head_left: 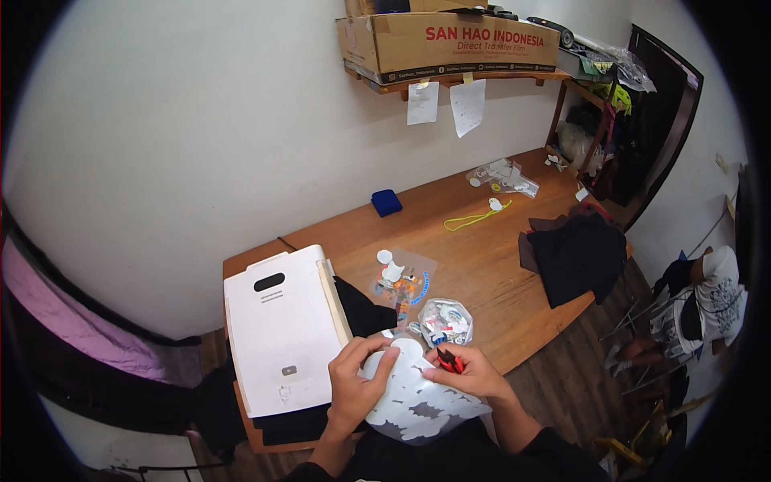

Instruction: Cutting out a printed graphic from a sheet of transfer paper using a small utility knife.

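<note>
My left hand (357, 384) pinches the left edge of a sheet of white film (414, 402) between thumb and fingers. The sheet has many white patches and dark, see-through gaps, and hangs slack over my lap. My right hand (474, 376) pinches its upper right edge. Small red-and-black snips (450, 361) also sit in my right hand, against its fingers; their blades are hard to make out. A round white piece (408, 348) stands at the sheet's top, by my left thumb. Just beyond lies a clear bowl (446, 321) filled with white and coloured scraps.
A white press-like machine (281, 329) stands on the wooden table (474, 257) at left. Clear film with coloured prints (405, 281) lies behind the bowl. Dark folded cloth (574, 257) lies right, a blue cloth (386, 202) far back. A person (707, 297) sits at far right.
</note>
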A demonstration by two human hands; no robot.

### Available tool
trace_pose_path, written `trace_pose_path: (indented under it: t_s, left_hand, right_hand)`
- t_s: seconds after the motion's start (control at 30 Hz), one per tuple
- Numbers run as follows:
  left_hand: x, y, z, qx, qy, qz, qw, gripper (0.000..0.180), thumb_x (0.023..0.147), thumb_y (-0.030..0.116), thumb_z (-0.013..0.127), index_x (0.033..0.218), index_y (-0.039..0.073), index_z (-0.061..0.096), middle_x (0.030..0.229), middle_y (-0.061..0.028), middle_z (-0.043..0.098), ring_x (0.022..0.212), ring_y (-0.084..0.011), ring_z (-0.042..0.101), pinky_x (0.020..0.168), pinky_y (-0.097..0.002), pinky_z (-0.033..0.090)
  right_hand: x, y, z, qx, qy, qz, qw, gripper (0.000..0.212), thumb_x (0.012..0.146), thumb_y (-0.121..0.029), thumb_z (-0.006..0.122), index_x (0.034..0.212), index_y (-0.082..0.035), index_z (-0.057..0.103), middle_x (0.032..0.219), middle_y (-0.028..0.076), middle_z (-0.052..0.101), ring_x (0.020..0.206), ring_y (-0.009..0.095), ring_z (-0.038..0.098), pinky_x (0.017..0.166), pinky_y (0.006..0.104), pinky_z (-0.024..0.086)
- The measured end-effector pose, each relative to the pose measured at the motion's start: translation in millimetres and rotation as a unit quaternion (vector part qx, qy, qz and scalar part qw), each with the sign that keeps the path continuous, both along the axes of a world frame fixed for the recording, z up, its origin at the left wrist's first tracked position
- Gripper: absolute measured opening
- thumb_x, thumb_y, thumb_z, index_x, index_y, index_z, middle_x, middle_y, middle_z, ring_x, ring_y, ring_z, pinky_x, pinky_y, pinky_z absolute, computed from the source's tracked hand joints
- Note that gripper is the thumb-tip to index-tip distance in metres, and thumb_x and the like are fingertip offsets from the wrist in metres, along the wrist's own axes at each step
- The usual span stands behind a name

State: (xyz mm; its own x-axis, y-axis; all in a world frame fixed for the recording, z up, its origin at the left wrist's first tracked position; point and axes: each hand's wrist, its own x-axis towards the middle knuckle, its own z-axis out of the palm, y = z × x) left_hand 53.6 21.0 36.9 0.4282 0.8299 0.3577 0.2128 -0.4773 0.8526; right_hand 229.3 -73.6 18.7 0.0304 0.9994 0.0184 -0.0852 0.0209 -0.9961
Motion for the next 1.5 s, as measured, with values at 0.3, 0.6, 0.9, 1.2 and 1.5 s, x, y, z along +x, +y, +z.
trace_pose_path:
  t_s: [0.3,0.6,0.9,1.2,1.5]
  left_hand:
    - [-6,1,-6,-0.082,0.000,-0.080,0.993,0.013,0.075,0.008,0.072,0.082,-0.001,0.067,0.075,-0.0104,0.065,0.068,-0.0162,0.064,0.062,-0.0247,0.049]
    - [-15,-24,2,0.206,0.199,0.121,0.950,0.056,0.071,0.022,0.075,0.121,0.008,0.053,0.124,-0.0157,0.042,0.118,-0.0307,0.040,0.093,-0.0428,0.027]
    - [-7,-38,-87,-0.348,-0.244,-0.115,0.898,0.081,0.092,0.034,0.052,0.143,0.001,-0.001,0.141,-0.0252,0.025,0.125,-0.0315,0.037,0.103,-0.0390,0.029]
    - [2,-67,-111,-0.118,-0.143,-0.256,0.949,0.050,0.089,0.041,0.052,0.118,0.000,0.048,0.118,-0.0180,0.049,0.109,-0.0259,0.050,0.093,-0.0354,0.039]
    - [41,-43,-105,-0.178,-0.560,-0.186,0.787,0.079,0.079,0.036,0.069,0.136,0.000,0.026,0.135,-0.0121,0.036,0.126,-0.0228,0.035,0.106,-0.0403,0.025]
  right_hand:
    - [-5,17,4,0.091,-0.001,-0.019,0.996,0.015,0.085,-0.006,0.061,0.097,0.002,0.058,0.075,0.000,0.055,0.064,0.005,0.050,0.057,0.0189,0.041]
    - [-32,17,-20,0.022,0.191,-0.193,0.962,0.007,0.087,-0.003,0.058,0.092,-0.002,0.054,0.068,-0.001,0.053,0.044,0.001,0.038,0.039,0.0179,0.027]
    - [-41,15,-30,0.006,0.215,-0.147,0.966,0.015,0.086,0.002,0.056,0.097,-0.002,0.046,0.064,0.002,0.048,0.040,0.006,0.037,0.037,0.0208,0.028]
    - [-39,19,-10,0.014,0.215,-0.204,0.955,0.016,0.086,-0.003,0.060,0.096,-0.003,0.048,0.064,-0.002,0.049,0.042,0.001,0.037,0.035,0.0177,0.025]
    - [-33,10,4,-0.007,0.191,-0.114,0.975,0.018,0.082,0.002,0.062,0.095,0.000,0.049,0.063,0.000,0.052,0.043,0.003,0.041,0.036,0.0197,0.029]
